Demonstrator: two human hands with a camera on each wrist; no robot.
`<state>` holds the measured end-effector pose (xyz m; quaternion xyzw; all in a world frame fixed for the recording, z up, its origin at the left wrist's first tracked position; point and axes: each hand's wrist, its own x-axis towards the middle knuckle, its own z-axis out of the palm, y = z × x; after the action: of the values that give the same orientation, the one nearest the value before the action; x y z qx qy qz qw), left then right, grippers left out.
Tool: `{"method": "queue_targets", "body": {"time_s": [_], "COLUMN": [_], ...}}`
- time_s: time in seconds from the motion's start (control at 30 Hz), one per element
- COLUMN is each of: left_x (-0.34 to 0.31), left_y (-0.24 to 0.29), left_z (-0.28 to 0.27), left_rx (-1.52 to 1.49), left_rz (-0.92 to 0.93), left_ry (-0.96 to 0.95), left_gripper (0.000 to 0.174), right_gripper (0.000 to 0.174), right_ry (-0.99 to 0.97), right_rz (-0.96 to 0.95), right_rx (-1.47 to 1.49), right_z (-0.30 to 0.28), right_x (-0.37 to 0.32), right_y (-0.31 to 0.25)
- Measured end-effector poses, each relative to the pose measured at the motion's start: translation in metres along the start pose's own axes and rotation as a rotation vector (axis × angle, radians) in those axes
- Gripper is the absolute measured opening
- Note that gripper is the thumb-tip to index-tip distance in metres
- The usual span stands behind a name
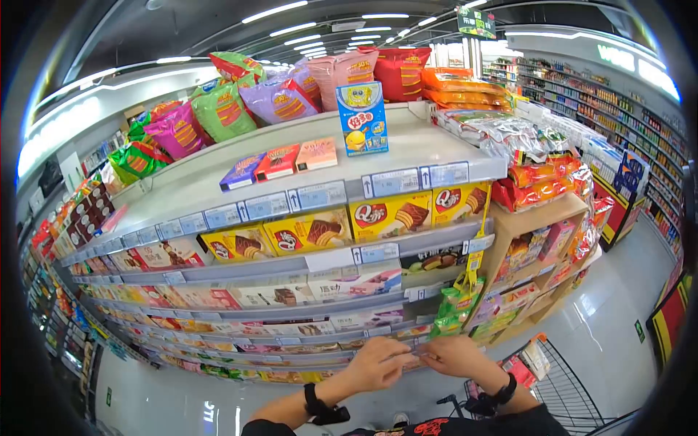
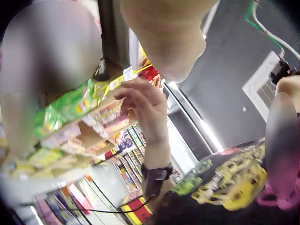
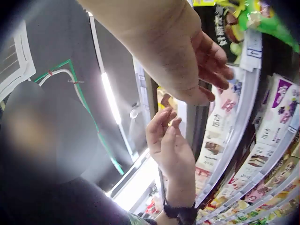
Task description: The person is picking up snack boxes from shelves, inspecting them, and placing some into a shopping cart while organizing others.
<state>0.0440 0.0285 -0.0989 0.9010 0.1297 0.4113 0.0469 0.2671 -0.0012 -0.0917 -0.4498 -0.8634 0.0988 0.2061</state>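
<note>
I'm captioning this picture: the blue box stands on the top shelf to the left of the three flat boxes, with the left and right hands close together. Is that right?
Not quite: the head view shows the blue box to the right of the three flat boxes. It does stand on the top shelf, and the left hand and right hand are close together.

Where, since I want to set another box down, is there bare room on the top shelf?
The top shelf is bare right of the blue box, up to the stacked packets, and left of the flat purple box. It is crowded along the back, where puffy bags stand, and at the right end.
</note>
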Motion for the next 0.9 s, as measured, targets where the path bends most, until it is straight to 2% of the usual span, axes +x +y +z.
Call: {"method": "queue_targets", "body": {"time_s": [0.1, 0.17, 0.23, 0.3, 0.4, 0.47, 0.5, 0.6, 0.7, 0.8, 0.9], "left_x": [-0.017, -0.027, -0.034, -0.041, -0.057, -0.077, -0.089, -0.117, -0.138, -0.132, -0.098], "left_y": [0.021, 0.025, 0.031, 0.042, 0.067, 0.076, 0.083, 0.095, 0.11, 0.137, 0.161], "left_z": [0.003, 0.001, 0.0, -0.001, 0.007, 0.025, 0.039, 0.07, 0.114, 0.144, 0.171], "left_rx": [-0.078, -0.082, -0.14, -0.217, -0.275, -0.32, -0.354, -0.285, -0.278, -0.775, -0.845], "left_rz": [-0.02, -0.027, -0.152, -0.26, -0.275, -0.298, -0.31, -0.275, 0.014, -0.067, -0.082], "left_ry": [-0.057, -0.098, -0.114, -0.126, -0.19, -0.342, -0.427, -1.139, -1.738, -1.462, -1.397], "left_gripper": [0.037, 0.039, 0.039, 0.036, 0.033, 0.032, 0.032, 0.04, 0.045, 0.042, 0.041], "right_gripper": [0.027, 0.029, 0.031, 0.03, 0.029, 0.028, 0.025, 0.022, 0.02, 0.019, 0.015], "right_ry": [-0.081, -0.027, -0.002, 0.057, 0.088, 0.076, 0.094, 0.151, 0.212, 0.24, 0.431], "right_rz": [0.21, 0.317, 0.404, 0.445, 0.438, 0.39, 0.36, 0.44, 0.611, 0.839, 0.99], "right_rx": [0.066, -0.047, -0.201, -0.205, -0.161, -0.138, -0.145, -0.216, -0.285, -0.312, -0.231], "right_z": [0.026, 0.035, 0.036, 0.048, 0.072, 0.084, 0.082, 0.071, 0.061, 0.059, 0.073], "right_x": [-0.057, -0.086, -0.106, -0.121, -0.139, -0.15, -0.155, -0.183, -0.235, -0.292, -0.343], "right_y": [-0.006, -0.019, -0.04, -0.055, -0.079, -0.097, -0.109, -0.131, -0.14, -0.151, -0.153]}}
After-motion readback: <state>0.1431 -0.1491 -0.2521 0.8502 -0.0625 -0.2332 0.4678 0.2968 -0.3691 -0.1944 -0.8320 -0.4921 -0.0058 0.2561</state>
